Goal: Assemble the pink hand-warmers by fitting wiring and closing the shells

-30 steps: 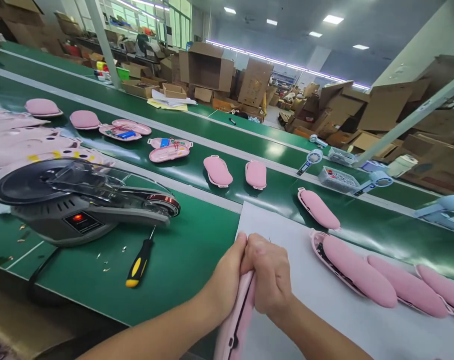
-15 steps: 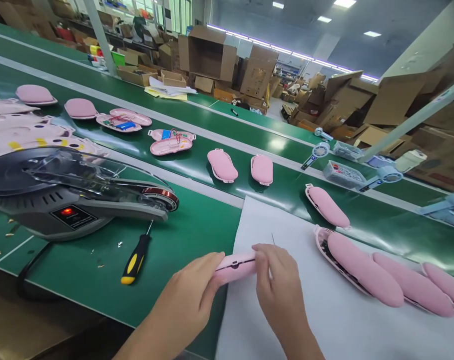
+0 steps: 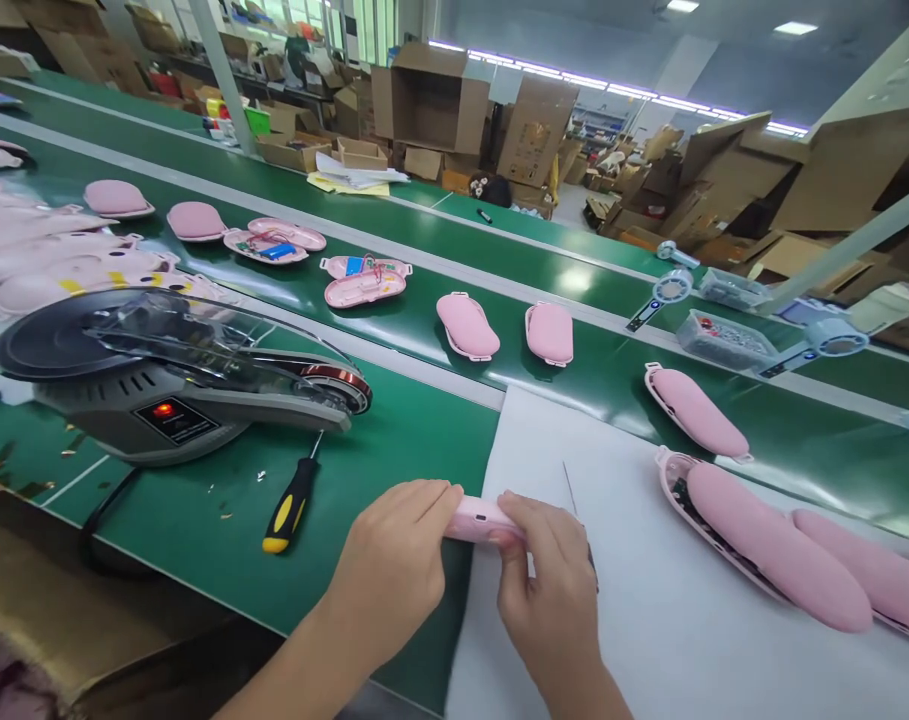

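Both hands hold one pink plastic casing (image 3: 478, 519) edge-on above the border of a white sheet (image 3: 525, 440). My left hand (image 3: 394, 560) grips its left end, fingers over the top. My right hand (image 3: 551, 575) pinches the right end between thumb and fingers. A small dark slot shows on the casing's near edge; much of the rest is covered by the fingers. Just behind my right hand lies a thin metal-shafted tool (image 3: 569, 485), its dark handle mostly hidden. To the left, a black-and-yellow screwdriver (image 3: 293, 505) rests on the green table.
A grey tape dispenser (image 3: 191, 400) stands at left. Pink casings (image 3: 776, 540) lie on the sheet at right. Along the green belt (image 3: 416, 385) are more casings, including opened ones (image 3: 368, 285) showing wires. Small blue fans (image 3: 671, 287) and a clear parts box (image 3: 724, 340) sit farther back.
The dark gap along the held casing's seam no longer shows; a small slot faces me instead. My right thumb now presses the near side. The view has swung slightly left.
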Tool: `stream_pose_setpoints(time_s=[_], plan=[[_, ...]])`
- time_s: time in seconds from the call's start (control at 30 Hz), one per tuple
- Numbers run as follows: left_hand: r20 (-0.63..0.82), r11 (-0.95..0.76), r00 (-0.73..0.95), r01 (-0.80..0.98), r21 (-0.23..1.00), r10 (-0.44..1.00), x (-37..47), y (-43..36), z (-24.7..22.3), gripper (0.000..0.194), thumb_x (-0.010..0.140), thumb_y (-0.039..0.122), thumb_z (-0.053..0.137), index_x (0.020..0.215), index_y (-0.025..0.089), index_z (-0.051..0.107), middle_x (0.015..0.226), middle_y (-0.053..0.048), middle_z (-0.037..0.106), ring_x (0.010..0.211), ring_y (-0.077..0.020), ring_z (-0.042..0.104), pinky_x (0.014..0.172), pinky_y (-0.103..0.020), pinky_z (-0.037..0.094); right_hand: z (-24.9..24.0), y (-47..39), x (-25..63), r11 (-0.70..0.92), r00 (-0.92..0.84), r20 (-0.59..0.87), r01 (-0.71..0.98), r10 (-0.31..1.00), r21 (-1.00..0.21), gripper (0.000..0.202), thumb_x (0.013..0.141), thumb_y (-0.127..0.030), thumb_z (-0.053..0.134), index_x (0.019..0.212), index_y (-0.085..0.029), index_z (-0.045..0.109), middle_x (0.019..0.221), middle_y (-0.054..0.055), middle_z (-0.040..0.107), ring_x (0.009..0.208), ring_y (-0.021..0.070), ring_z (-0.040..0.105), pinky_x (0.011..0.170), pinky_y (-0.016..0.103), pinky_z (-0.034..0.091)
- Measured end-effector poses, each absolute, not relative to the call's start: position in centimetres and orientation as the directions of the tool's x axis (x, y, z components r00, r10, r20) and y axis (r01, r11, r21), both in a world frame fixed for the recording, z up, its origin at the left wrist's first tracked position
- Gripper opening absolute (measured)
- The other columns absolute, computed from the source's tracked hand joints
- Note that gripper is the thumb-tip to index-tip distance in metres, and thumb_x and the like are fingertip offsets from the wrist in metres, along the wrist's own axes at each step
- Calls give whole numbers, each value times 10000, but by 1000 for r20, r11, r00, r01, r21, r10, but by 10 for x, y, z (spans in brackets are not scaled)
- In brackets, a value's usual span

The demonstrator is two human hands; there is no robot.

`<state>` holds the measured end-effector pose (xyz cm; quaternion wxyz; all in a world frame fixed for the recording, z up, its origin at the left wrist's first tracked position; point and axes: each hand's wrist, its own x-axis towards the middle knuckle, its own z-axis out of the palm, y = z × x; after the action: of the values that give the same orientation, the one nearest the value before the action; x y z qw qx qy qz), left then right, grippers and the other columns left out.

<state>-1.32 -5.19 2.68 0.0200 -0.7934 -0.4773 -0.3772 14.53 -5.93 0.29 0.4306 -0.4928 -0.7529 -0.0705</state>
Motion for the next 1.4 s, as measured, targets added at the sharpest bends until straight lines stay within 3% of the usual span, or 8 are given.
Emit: stream_pose_setpoints(time_s=[0.13,0.23,0.4,0.6,0.87,1.03,1.27,1.4], plan=[[615,-443,189,847,292,766,-6,-57,18,325,854,49,360,1027,137,621,953,-85,735,924,-226,673,793,-373,563,7,-59,149,511,-205,667,805,716,-300,225,934,-165,453,1137,-166,548,1060,99,658,1024,230,580,867,380,431],[617,-420,183,868,264,766,1,-61,8,292,873,86,411,1116,122,570,1069,-122,681,1067,-271,588,937,-469,453,5,-59,146,508,-215,661,811,719,-288,261,938,-198,460,1184,-137,525,1142,134,621,1133,268,505,922,410,399],[636,-402,56,816,415,769,10,-62,-4,242,877,74,403,1003,167,586,953,-73,649,894,-211,534,780,-368,390,-4,-60,130,436,-38,747,831,664,-345,197,899,-105,438,1021,-175,576,904,74,663,896,233,552,826,398,383],[630,-399,5,778,485,777,15,-55,-2,220,872,72,431,953,193,596,896,-49,658,876,-217,526,774,-375,347,-2,-59,126,358,47,677,821,734,-444,205,877,-85,437,960,-189,593,888,55,672,840,213,551,775,373,360],[541,-449,131,732,513,831,-3,-62,6,238,900,133,448,1081,196,588,1001,-50,665,934,-197,569,805,-346,421,6,-66,149,519,-254,602,794,757,-317,270,904,-133,480,1167,-149,540,1064,72,635,989,215,528,856,338,346],[545,-442,130,750,492,828,-25,-66,-2,346,922,182,429,1252,162,529,1205,-103,648,1157,-223,558,937,-362,494,11,-76,157,442,-196,548,821,813,-362,321,939,-139,429,1256,-163,470,1137,87,601,1060,225,513,925,358,345],[446,-377,42,610,697,894,-51,-48,-12,236,874,359,544,998,263,721,953,-26,762,855,-191,717,751,-241,593,12,-58,175,559,-321,520,723,792,-406,288,889,-131,469,1147,-229,552,992,36,690,833,209,594,705,334,486],[518,-417,15,615,670,855,-31,-18,1,279,863,393,550,1011,251,738,990,-38,767,933,-226,709,852,-299,576,24,-19,194,478,-191,532,738,825,-476,243,875,-197,455,1049,-226,623,951,43,707,851,213,620,740,356,516]])
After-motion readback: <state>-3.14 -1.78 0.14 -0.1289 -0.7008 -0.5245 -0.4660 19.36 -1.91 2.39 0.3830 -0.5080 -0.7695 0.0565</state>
